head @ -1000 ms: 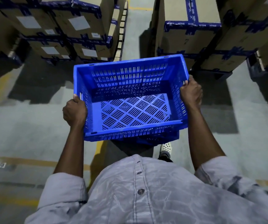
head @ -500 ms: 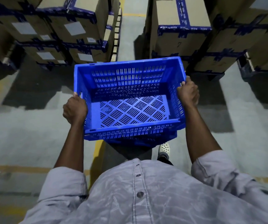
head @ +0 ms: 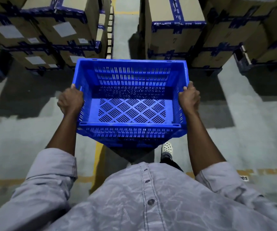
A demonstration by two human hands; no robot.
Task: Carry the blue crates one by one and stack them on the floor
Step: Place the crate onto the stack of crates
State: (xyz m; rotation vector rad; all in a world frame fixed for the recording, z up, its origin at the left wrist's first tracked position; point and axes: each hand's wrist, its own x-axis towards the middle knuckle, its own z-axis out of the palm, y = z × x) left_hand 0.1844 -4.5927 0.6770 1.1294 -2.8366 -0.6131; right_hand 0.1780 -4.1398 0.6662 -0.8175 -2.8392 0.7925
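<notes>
The person holds a blue crate (head: 131, 112) out in front of the chest, lifted clear of the floor (head: 26, 139), open side up and roughly level. Its slotted bottom and vented walls are in plain sight.

The left hand (head: 70, 101) grips the crate's left wall near the top. Its knuckles bulge outward, the back of the hand faces up, and the thumb lies along the rim. The right hand (head: 189, 99) grips the right wall the same way, directly across from the left, with its thumb pressed on the rim. Both hands are curled tight round the crate's edges. The fingertips are hidden behind the walls, so how far they wrap cannot be told.

Both forearms are bare and stretch forward, spreading slightly toward the crate's two sides. The elbows are bent, and the grey shirt (head: 151, 197) has its sleeves rolled up near them.

Beneath the crate's near edge a white perforated shoe (head: 167, 147) shows on the floor, with a yellow line (head: 98, 157) just to its left.

Beyond the crate, taped cardboard boxes stand stacked on the left (head: 51, 30) and on the right (head: 176, 30). A narrow aisle (head: 126, 30) runs between them, straight ahead of the crate's far wall.
</notes>
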